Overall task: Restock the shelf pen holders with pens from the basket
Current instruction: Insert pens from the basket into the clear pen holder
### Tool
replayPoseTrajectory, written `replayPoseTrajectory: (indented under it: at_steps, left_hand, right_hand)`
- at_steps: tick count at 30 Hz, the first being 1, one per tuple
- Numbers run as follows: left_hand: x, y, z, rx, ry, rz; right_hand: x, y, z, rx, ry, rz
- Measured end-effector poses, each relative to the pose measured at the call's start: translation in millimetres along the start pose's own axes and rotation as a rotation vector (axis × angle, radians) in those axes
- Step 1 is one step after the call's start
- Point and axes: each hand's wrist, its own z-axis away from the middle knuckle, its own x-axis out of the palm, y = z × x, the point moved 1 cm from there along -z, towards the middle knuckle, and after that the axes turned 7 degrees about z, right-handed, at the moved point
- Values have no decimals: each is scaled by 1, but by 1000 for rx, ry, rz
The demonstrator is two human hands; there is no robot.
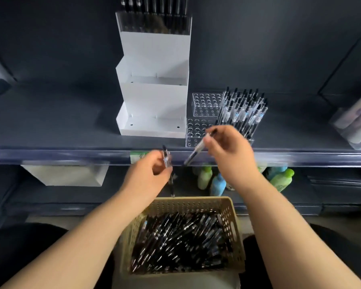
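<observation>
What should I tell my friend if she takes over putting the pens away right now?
Left hand grips a spare pen, maybe more.
Right hand pinches a tilted pen by the shelf edge.
Basket sits below, holding many loose pens.
Done: the right rack's standing pens.
Left: the back clear rack and front clear rack show empty holes; the white stand has bare lower tiers.

Single wide-angle view from a camera on the person's head, facing forward and tilted down, close to the shelf [50,126] whose front edge crosses mid-frame, pen holders [205,105] upper centre, basket [192,203] directly below at lower centre, frame edges bowed.
</observation>
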Motion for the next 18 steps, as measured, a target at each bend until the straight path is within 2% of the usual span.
replayPoseTrajectory:
  at_steps: [5, 9, 15, 18]
  left_hand:
    - [-25, 55, -28, 170, 103, 65]
    - [-28, 84, -58, 272, 157, 200]
    - [1, 99, -89, 299, 209, 376]
    - [16, 100, -102, 294, 219, 377]
  right_hand:
    - [-45, -41, -51, -231, 283, 46]
    - [-71, -57, -85, -282, 431, 118]
    - [-67, -39, -101, -309, 496, 275]
    - [-59, -21, -104, -286, 457, 350]
